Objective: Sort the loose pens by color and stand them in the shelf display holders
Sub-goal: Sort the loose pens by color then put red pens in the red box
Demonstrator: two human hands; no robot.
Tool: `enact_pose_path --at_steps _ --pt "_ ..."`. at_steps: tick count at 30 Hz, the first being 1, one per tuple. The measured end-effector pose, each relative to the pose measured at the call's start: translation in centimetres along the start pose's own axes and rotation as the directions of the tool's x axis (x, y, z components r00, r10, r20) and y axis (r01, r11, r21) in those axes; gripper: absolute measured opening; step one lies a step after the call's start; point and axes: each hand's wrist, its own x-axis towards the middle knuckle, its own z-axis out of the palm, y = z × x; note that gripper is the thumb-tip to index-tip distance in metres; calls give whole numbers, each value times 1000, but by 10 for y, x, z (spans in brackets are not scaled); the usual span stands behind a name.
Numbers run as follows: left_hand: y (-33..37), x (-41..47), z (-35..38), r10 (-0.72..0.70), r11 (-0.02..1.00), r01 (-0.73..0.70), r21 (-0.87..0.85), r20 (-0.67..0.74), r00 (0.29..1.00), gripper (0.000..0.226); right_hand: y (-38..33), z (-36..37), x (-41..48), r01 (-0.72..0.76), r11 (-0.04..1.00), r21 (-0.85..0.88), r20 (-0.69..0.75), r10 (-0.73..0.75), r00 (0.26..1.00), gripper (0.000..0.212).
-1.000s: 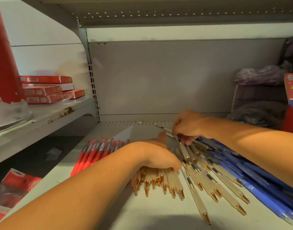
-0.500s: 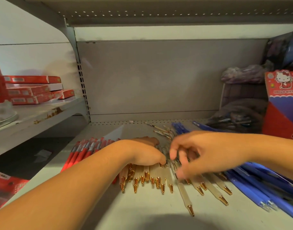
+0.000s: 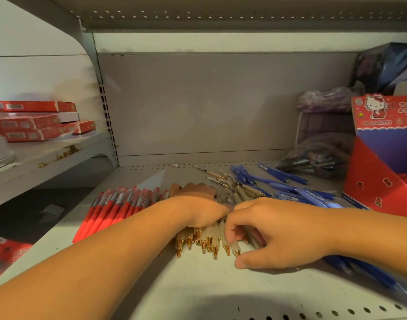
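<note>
On the grey shelf [image 3: 198,285] lie three groups of pens. Red pens [image 3: 114,209] lie side by side at the left. Cream pens with gold tips [image 3: 209,244] lie bunched in the middle. Blue pens [image 3: 288,188] are scattered at the right. My left hand [image 3: 198,206] lies flat over the cream pens and presses them down. My right hand [image 3: 274,234] curls over the right side of the cream bunch, fingers round a few pens near their gold tips. A red Hello Kitty display box [image 3: 382,162] stands at the far right.
Stacked red boxes [image 3: 36,121] sit on the neighbouring shelf at the left. Plastic bags of pens [image 3: 318,160] and purple bundles [image 3: 325,100] fill the back right corner. A red packet [image 3: 6,252] lies low at the left. The shelf above hangs close overhead.
My right hand came from the back of the cream pile toward me and now closes over the pens near their tips. The fanned cream pens are drawn into a tighter bunch. My left hand stayed put.
</note>
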Motion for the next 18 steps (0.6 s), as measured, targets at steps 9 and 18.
enact_pose_path --at_steps 9,18 --pt "1 4 -4 -65 993 65 -101 2 998 52 11 -11 6 -121 953 279 107 94 990 32" --pt "2 4 1 -52 988 51 -144 -9 999 60 55 -30 29 -544 839 -27 215 536 816 61"
